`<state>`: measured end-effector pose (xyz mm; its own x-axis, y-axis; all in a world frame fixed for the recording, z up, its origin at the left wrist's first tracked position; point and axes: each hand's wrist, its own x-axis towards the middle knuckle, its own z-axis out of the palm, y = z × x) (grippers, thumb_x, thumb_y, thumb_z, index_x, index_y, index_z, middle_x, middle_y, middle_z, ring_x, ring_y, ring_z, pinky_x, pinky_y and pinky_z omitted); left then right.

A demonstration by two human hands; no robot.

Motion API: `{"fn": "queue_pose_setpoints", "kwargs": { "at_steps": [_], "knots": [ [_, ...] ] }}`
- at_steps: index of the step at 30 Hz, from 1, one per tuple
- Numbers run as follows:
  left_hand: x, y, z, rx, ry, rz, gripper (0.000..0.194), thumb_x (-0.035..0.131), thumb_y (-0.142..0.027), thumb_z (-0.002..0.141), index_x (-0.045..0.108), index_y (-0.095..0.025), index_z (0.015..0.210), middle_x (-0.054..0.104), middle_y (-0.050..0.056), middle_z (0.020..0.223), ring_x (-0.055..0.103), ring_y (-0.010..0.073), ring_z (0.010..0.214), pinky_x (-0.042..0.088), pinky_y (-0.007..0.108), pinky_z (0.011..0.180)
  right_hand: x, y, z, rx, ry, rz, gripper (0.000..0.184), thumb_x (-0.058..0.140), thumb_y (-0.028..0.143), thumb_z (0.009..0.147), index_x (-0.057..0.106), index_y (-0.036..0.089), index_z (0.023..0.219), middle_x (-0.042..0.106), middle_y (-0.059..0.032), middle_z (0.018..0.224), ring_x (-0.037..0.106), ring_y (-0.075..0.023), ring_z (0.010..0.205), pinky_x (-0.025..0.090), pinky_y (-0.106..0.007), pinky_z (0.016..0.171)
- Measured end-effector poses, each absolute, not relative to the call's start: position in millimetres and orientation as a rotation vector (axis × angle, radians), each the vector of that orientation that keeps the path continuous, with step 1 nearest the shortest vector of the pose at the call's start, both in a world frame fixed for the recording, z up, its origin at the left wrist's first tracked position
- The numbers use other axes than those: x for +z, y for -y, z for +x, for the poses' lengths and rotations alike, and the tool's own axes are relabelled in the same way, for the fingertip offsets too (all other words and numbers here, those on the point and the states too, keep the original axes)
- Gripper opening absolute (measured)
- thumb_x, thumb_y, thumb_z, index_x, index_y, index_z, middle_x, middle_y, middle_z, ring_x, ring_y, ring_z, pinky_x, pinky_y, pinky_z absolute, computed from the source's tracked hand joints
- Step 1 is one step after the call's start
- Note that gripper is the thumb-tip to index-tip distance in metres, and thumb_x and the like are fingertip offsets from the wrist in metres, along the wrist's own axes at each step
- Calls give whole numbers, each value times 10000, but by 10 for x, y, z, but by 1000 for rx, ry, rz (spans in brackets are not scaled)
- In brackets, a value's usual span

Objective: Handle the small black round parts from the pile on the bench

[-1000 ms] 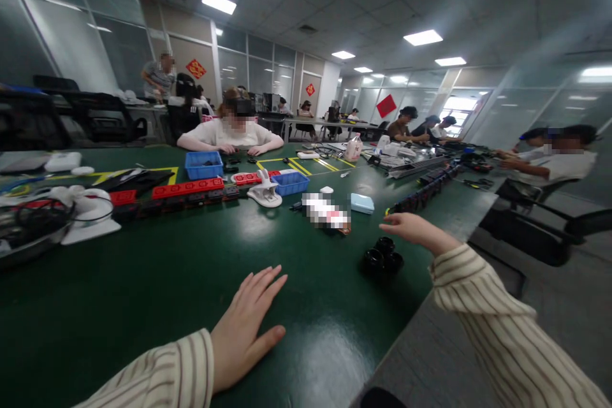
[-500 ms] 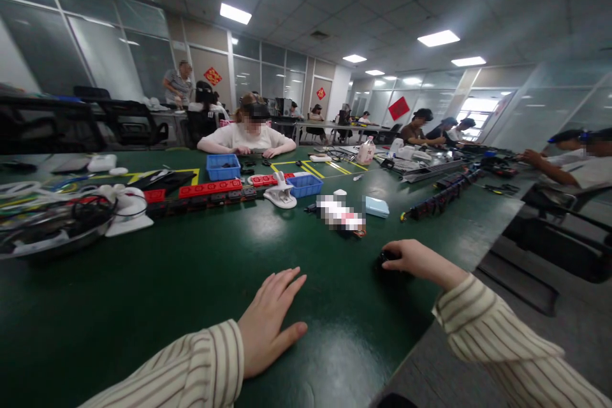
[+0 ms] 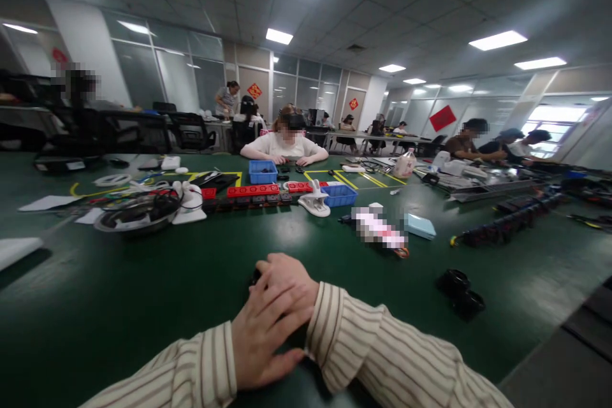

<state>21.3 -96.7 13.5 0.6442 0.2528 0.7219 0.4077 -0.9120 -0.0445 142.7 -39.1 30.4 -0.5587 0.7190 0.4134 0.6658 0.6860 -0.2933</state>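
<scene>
My right hand point(image 3: 289, 275) is curled, knuckles up, on the green table point(image 3: 143, 306) right in front of me. It closes over a small black part point(image 3: 254, 278), of which only an edge shows at the fingertips. Just behind it lies my left hand point(image 3: 265, 335), fingers stretched forward against the right hand and striped cuff, holding nothing that I can see. Two or three more black round parts point(image 3: 459, 294) sit on the table to the right, out of reach of both hands.
Across the table are red and black power strips point(image 3: 253, 194), blue bins point(image 3: 262, 171), a white clamp-like stand point(image 3: 315, 201), a light blue case point(image 3: 421, 226) and a round metal fan-like object point(image 3: 136, 215). A person point(image 3: 284, 143) sits opposite; others work at the right.
My right hand dropped onto the black parts at the right, then swept left to meet the left hand, closed on one. The view turned right and tilted up.
</scene>
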Motion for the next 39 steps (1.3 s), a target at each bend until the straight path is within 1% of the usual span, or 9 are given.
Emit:
{"fn": "queue_pose_setpoints", "kwargs": {
  "at_steps": [3,9,14,18,23,26,29,33,39],
  "knots": [
    [98,843,-167,-1120,828,-2542,481,505,-263,777,384,-225,1241,484,82,1252,381,288,1199,144,535,1063,210,450,1301,77,2459,-1041,225,587,345,714,588,154,832,559,-46,736,510,-176,682,432,-294,625],
    [-136,590,-488,-942,1284,-2576,762,615,-629,606,443,-180,1197,543,122,1148,482,353,1078,222,573,1020,187,446,1377,8,2564,-1044,365,593,431,663,557,171,917,550,-41,783,488,-195,725,400,-291,599],
    [-141,442,-376,-758,1417,-2883,474,692,-482,610,546,-177,942,591,79,927,561,295,876,309,588,942,91,388,1331,18,2419,-982,474,485,634,727,551,194,892,517,-39,795,459,-182,698,368,-304,604],
    [47,363,-292,-707,1411,-3164,297,679,-351,608,563,-166,809,560,59,855,533,242,792,463,394,753,30,322,1364,60,2441,-809,444,500,611,730,555,193,869,521,-34,779,454,-169,691,361,-296,605],
    [190,313,-298,-545,1111,-3324,240,646,-253,569,595,-200,797,534,13,852,507,214,807,437,342,781,58,275,1423,184,2552,-331,290,520,352,722,540,231,984,593,-10,911,515,-161,882,378,-302,759],
    [176,314,-337,-598,1067,-3312,365,638,-304,576,585,-209,924,552,24,920,518,232,854,441,362,817,113,305,1415,218,2568,-187,308,462,307,740,505,220,1032,620,0,996,503,-156,1002,344,-315,891],
    [112,362,-363,-665,1042,-3280,575,683,-431,587,531,-228,1103,545,54,1090,504,284,1000,368,449,947,166,383,1398,221,2476,-274,407,460,430,754,477,199,1089,597,-49,1062,490,-189,1029,332,-355,925],
    [7,493,-351,-694,1241,-3117,809,745,-545,507,455,-217,1188,530,100,1138,483,331,1070,205,603,1011,166,494,1373,229,2265,-605,604,374,688,751,510,167,1026,561,-97,980,497,-215,866,389,-380,793],
    [-7,570,-298,-738,1373,-3029,453,668,-371,613,523,-193,1003,575,70,953,538,273,942,232,592,1002,118,512,1357,208,2283,-808,536,362,680,767,524,175,839,534,-52,807,464,-188,747,379,-353,713]
  ]
}}
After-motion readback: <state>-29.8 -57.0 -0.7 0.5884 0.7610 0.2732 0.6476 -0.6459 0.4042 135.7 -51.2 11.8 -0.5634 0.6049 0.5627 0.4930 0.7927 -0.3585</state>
